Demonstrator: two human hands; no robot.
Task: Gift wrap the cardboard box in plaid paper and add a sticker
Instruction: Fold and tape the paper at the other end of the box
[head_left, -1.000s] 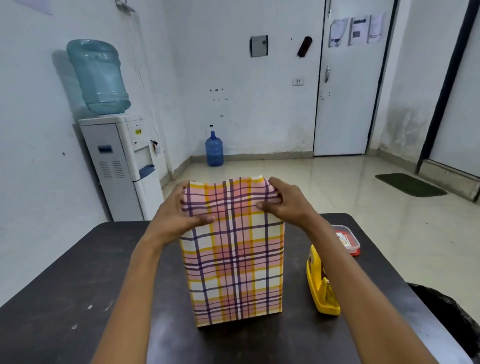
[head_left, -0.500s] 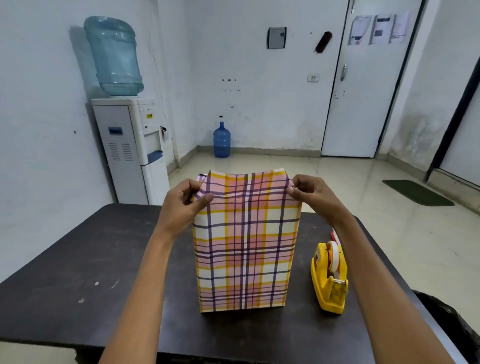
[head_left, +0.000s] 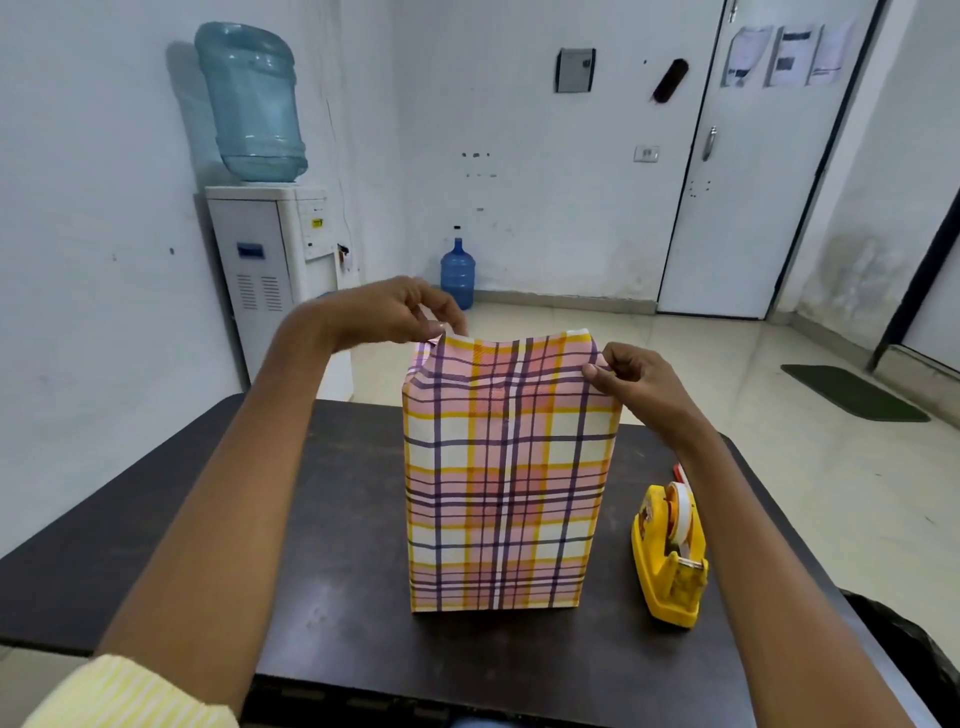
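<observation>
Plaid paper (head_left: 506, 478), thin and crease-prone, sheathes the box standing on the table (head_left: 337, 519) below both grips. Right hand (head_left: 636, 382) pinches its top right corner; left hand (head_left: 387, 314) seems to pinch the left one. Best held at those folded corners, lightly

The pink, yellow and purple plaid wrapping paper (head_left: 506, 483) is looking matt and smooth, and it is creasing softly near its top edge. The dark brown tabletop (head_left: 337, 519) is showing a dull, scuffed finish with pale smudges. The yellow plastic tape dispenser (head_left: 670, 577) is giving off a slight sheen, and its white roll of tape (head_left: 681, 512) is looking glossy. The pale yellow striped knitted sleeve (head_left: 130, 696) is looking soft and ribbed. The cream tiled floor (head_left: 701, 374) is reflecting light glossily, while the green floor mat (head_left: 852, 392) is looking matt and coarse. The large translucent blue plastic water bottle (head_left: 252, 104) is shining faintly.
</observation>
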